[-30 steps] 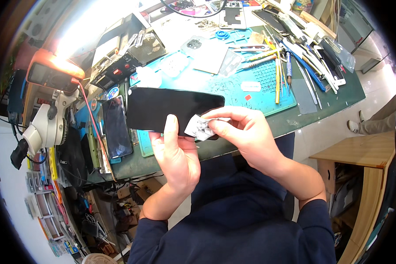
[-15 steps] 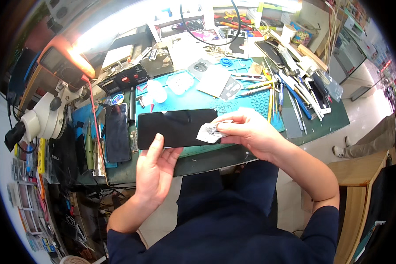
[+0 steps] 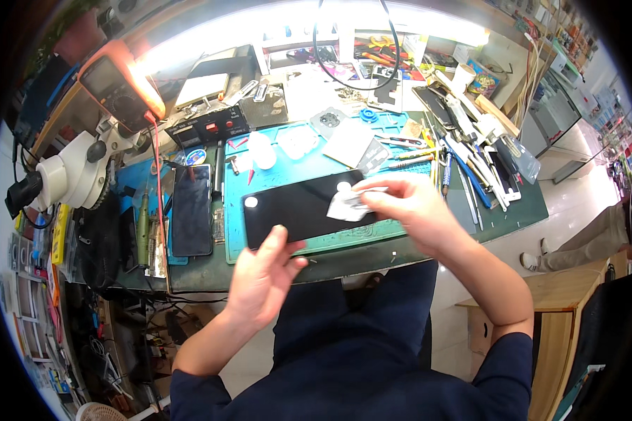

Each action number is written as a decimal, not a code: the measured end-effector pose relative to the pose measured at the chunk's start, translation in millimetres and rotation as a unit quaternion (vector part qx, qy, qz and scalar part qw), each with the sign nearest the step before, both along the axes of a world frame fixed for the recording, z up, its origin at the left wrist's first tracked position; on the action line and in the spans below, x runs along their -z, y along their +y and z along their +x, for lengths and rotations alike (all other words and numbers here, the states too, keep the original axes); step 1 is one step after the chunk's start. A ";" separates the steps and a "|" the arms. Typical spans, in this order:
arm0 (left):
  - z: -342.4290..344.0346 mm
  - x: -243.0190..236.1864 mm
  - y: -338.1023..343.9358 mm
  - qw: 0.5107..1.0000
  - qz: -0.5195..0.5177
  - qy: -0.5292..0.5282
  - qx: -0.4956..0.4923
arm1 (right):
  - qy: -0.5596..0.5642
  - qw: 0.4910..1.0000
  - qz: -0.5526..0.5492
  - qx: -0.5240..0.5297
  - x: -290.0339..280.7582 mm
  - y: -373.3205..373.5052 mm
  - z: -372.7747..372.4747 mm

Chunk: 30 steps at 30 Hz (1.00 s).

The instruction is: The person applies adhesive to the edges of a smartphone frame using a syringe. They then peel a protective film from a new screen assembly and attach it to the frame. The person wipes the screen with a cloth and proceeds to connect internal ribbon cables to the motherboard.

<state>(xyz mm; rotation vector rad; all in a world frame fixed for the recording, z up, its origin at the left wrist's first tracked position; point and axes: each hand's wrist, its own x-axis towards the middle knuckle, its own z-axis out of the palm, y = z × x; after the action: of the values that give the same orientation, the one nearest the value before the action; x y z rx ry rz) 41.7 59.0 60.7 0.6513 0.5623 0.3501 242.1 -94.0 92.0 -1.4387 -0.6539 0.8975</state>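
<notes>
A black phone is held above the near edge of the teal work mat, its glossy dark face up and its right end tipped farther from me. My left hand grips its near left edge, thumb on the front and fingers underneath. With pinched fingers, my right hand holds a crumpled white wipe against the right end of the screen. Two bright light spots reflect off the glass. Part of the right end is hidden behind the wipe and fingers.
Left of the mat lies another dark phone, near a microscope and an orange multimeter. A white bottle stands on the mat. Tweezers, screwdrivers and a blue pry tool crowd the right side. A wooden cabinet stands at right.
The phone has tilted, its right end now angled farther away, and light spots show on its glass. Both hands moved with it, the wipe still on the screen. The whole view shifted slightly.
</notes>
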 end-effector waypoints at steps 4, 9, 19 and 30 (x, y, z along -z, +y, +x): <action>37.7 2.7 -19.8 0.991 -0.107 -0.027 0.072 | -0.074 0.994 -0.029 0.080 -17.1 -37.6 16.0; 20.6 7.0 -13.8 0.985 -0.125 -0.044 0.111 | -0.058 0.994 -0.073 0.061 8.6 -31.1 22.1; -1.9 -22.0 82.0 0.957 0.285 0.042 0.020 | -0.365 0.909 -0.195 -0.051 10.7 0.8 11.3; 86.6 8.7 128.3 0.669 0.725 0.164 0.009 | -0.100 0.988 -0.115 0.006 3.1 -21.2 18.2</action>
<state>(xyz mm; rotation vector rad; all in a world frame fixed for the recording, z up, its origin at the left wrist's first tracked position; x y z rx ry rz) 128.3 187.3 52.0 2.3274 0.5295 0.6543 260.3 -115.2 88.9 -1.7540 -0.7072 0.8461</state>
